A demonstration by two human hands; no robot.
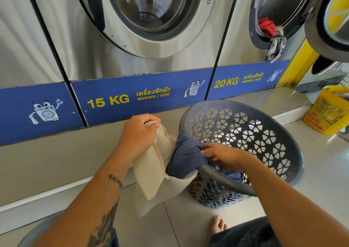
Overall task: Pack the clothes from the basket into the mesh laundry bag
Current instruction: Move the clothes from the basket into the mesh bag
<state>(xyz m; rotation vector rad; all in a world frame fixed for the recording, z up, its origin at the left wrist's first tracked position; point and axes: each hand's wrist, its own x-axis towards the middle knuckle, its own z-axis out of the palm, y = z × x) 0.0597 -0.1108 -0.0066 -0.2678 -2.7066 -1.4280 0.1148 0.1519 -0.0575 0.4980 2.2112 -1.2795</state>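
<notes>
This is a self-service laundry shop. A row of big steel front-loading washers (143, 20) stands on a raised step, with blue labels (139, 95) reading "15 KG" and "20 KG WASHER". A yellow plastic basket (328, 111) stands on the tiled floor (321, 171).

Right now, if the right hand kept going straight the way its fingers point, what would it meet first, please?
The right hand points left, across the basket rim, its grip on the navy garment. Going straight on, it would likely enter the open mouth of the mesh bag held by the left hand, though depth is unclear.
</notes>
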